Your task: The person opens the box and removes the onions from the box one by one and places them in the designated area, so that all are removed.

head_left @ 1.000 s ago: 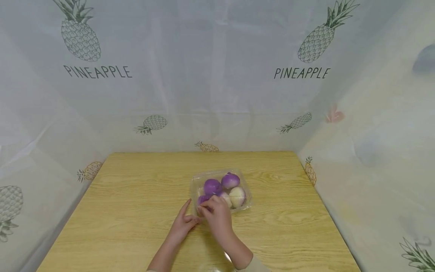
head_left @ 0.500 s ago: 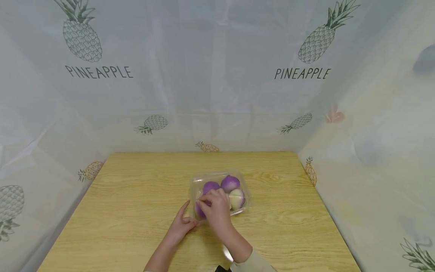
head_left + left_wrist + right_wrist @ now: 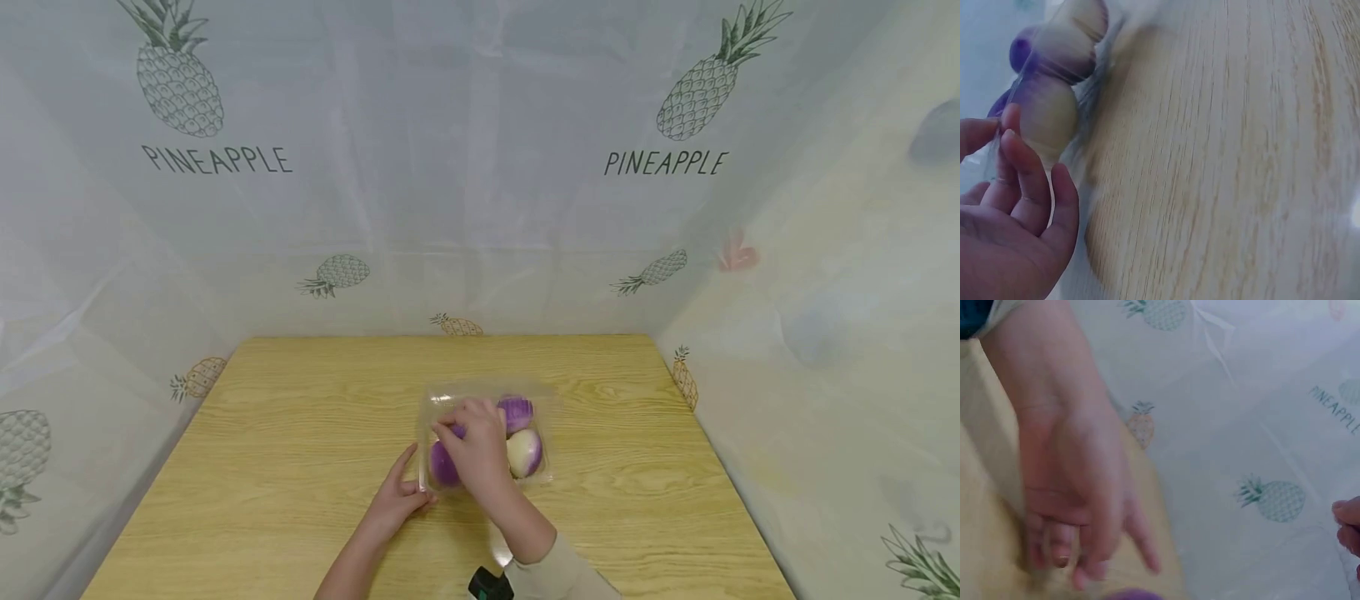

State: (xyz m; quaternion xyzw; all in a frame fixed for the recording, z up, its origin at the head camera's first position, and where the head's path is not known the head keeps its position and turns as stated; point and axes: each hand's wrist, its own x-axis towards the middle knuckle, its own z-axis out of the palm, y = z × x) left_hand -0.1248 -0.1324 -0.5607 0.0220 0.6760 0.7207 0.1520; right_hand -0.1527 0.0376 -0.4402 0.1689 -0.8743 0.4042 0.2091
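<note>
A clear plastic box (image 3: 424, 467) holding several purple-and-white turnips stands at mid-table in the head view. In front of its back part, my right hand (image 3: 478, 446) pinches the edge of what looks like its clear lid (image 3: 441, 400) between thumb and fingertips. My left hand (image 3: 393, 500) rests at the box's front left corner, index finger along the side, thumb near the front. A purple turnip (image 3: 444, 463) and a pale turnip (image 3: 524, 453) show beside the right hand, which partly hides others. In the left wrist view, turnips (image 3: 1047, 119) show behind clear plastic.
The wooden table (image 3: 315, 433) lies under the box and both hands. White curtains (image 3: 480, 192) printed with pineapples hang behind it and along both sides. A dark device (image 3: 491, 582) sits by the right wrist.
My right hand has moved from the front left of the box toward its back, still pinching the clear edge. The front left turnip shows more. My left hand stays at the corner.
</note>
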